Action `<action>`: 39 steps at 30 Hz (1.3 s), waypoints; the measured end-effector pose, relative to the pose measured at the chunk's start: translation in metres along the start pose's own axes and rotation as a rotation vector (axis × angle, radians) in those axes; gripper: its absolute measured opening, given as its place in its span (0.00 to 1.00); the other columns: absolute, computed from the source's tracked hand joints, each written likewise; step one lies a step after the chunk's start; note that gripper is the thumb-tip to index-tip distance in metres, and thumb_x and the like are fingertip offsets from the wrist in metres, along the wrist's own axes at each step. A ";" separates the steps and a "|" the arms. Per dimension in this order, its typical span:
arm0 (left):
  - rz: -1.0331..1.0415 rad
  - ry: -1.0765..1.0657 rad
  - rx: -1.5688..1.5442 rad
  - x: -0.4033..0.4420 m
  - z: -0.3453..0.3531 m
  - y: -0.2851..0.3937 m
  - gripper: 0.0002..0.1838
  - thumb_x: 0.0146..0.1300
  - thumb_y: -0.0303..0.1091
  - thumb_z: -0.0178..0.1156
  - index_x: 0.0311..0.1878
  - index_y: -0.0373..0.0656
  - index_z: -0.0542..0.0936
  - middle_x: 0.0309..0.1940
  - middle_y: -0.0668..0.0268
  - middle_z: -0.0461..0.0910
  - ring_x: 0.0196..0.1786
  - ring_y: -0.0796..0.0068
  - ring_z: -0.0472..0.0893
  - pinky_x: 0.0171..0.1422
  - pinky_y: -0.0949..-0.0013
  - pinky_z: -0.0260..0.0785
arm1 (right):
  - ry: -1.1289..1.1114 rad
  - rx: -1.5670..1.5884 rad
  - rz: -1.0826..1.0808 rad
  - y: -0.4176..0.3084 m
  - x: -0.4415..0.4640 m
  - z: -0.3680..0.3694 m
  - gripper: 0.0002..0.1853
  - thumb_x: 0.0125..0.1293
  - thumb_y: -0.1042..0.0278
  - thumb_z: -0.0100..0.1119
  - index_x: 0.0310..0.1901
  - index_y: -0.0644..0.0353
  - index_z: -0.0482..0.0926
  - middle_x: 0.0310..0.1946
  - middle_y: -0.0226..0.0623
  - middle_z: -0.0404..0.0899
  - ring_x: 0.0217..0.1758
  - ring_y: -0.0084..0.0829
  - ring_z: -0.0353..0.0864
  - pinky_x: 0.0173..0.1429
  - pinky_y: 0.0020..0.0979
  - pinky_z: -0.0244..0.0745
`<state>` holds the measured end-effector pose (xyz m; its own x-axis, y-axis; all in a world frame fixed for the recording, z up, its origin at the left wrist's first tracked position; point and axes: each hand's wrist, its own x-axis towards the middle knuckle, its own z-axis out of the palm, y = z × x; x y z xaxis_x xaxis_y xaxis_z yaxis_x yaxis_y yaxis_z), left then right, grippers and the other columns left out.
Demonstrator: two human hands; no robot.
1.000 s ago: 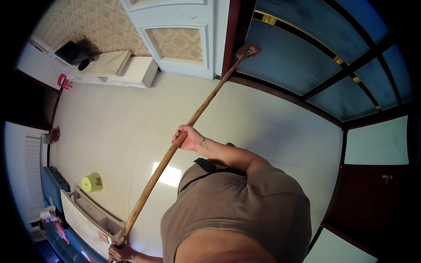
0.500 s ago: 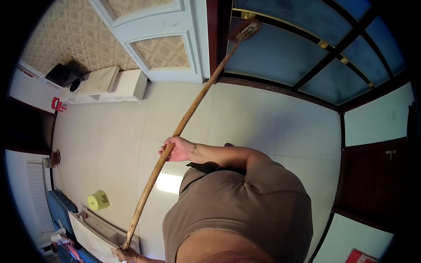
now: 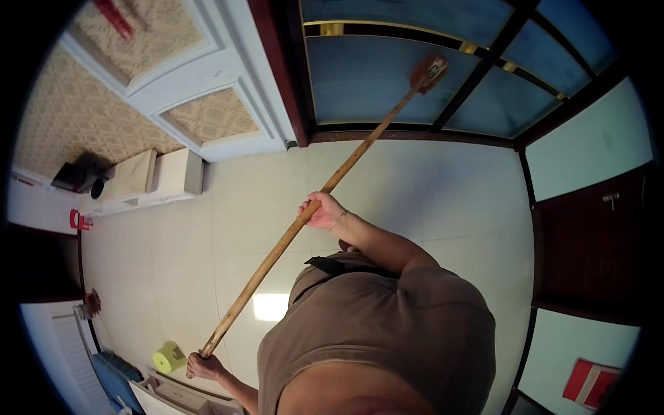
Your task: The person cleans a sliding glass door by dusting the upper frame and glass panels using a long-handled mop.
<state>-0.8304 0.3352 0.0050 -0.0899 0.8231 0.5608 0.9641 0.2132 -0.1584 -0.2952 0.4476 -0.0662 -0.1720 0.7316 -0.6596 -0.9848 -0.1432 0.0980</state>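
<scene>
A long wooden-handled mop (image 3: 266, 266) runs diagonally across the head view. My right hand (image 3: 322, 210) is closed around the middle of its handle, a thin bracelet at the wrist. At the lower left, my left hand (image 3: 205, 366) grips the handle near its butt end. The reddish-brown mop head (image 3: 430, 72), with a pale clamp on it, is raised in front of the glass door (image 3: 373, 76); it appears to lie against a lower pane, though contact is hard to confirm.
A white panelled door (image 3: 166, 90) stands left of the glass door. Beyond are a low white cabinet (image 3: 173, 173), a red stool (image 3: 79, 220) and a yellow-green stool (image 3: 169, 357). A drawer table (image 3: 180, 393) stands at the lower left, and a dark door (image 3: 588, 249) at right.
The mop head has moved right across the glass pane. Both hands keep their hold on the handle, my right hand shifting right and up in view. The camera view has turned somewhat.
</scene>
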 end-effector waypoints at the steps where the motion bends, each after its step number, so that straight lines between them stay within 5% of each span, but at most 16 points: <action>1: 0.035 0.003 -0.029 0.005 0.001 0.018 0.10 0.46 0.30 0.59 0.20 0.43 0.67 0.21 0.60 0.70 0.30 0.55 0.70 0.40 0.57 0.60 | 0.000 0.011 -0.012 -0.015 -0.001 -0.004 0.04 0.53 0.72 0.53 0.27 0.57 0.68 0.26 0.34 0.67 0.33 0.33 0.68 0.49 0.40 0.69; 9: 0.075 -0.038 -0.101 0.018 -0.020 0.137 0.10 0.46 0.31 0.61 0.20 0.44 0.68 0.22 0.63 0.71 0.33 0.58 0.71 0.46 0.57 0.60 | 0.036 0.018 -0.190 -0.115 0.007 -0.049 0.05 0.52 0.71 0.53 0.24 0.55 0.68 0.20 0.33 0.66 0.28 0.35 0.69 0.48 0.45 0.66; 13: 0.092 -0.003 -0.078 0.005 -0.037 0.153 0.13 0.54 0.36 0.58 0.19 0.44 0.67 0.21 0.62 0.71 0.32 0.57 0.71 0.47 0.57 0.61 | 0.210 0.003 -0.219 -0.121 0.019 -0.067 0.07 0.52 0.68 0.54 0.24 0.53 0.66 0.20 0.31 0.64 0.25 0.32 0.65 0.44 0.42 0.66; 19: 0.031 0.036 0.099 -0.021 -0.067 0.090 0.17 0.60 0.41 0.53 0.19 0.44 0.66 0.21 0.60 0.68 0.31 0.57 0.69 0.46 0.58 0.61 | 0.177 -0.034 -0.025 -0.062 0.027 -0.065 0.07 0.52 0.69 0.53 0.22 0.56 0.66 0.19 0.33 0.66 0.24 0.35 0.67 0.46 0.45 0.65; 29: -0.068 0.129 0.225 -0.082 -0.129 -0.066 0.14 0.60 0.37 0.54 0.23 0.41 0.69 0.21 0.59 0.68 0.32 0.54 0.70 0.48 0.55 0.62 | 0.127 -0.095 0.256 0.098 0.014 -0.028 0.09 0.51 0.71 0.57 0.28 0.57 0.66 0.28 0.34 0.65 0.36 0.36 0.68 0.50 0.44 0.68; 31: -0.167 0.159 0.280 -0.101 -0.141 -0.089 0.14 0.60 0.37 0.54 0.23 0.40 0.68 0.20 0.59 0.66 0.32 0.55 0.70 0.46 0.55 0.63 | 0.104 -0.130 0.295 0.126 0.010 -0.022 0.08 0.52 0.72 0.57 0.29 0.57 0.66 0.29 0.34 0.65 0.38 0.36 0.68 0.50 0.41 0.69; 32: -0.166 0.176 0.256 -0.109 -0.148 -0.099 0.12 0.54 0.36 0.58 0.21 0.40 0.70 0.20 0.53 0.70 0.29 0.51 0.70 0.35 0.53 0.61 | 0.098 -0.143 0.321 0.140 0.007 -0.018 0.08 0.52 0.73 0.56 0.30 0.56 0.65 0.29 0.34 0.65 0.36 0.34 0.68 0.49 0.40 0.70; 39: -0.296 0.083 0.154 -0.169 -0.156 -0.149 0.13 0.52 0.36 0.59 0.19 0.40 0.69 0.19 0.53 0.69 0.27 0.50 0.70 0.34 0.52 0.60 | 0.042 -0.266 0.439 0.211 -0.021 0.004 0.07 0.51 0.75 0.54 0.29 0.57 0.65 0.31 0.35 0.66 0.40 0.37 0.69 0.51 0.38 0.69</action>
<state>-0.9201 0.0825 0.0607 -0.3336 0.6695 0.6637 0.8496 0.5186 -0.0962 -0.4995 0.4050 -0.0287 -0.5618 0.5374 -0.6289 -0.7790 -0.5995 0.1836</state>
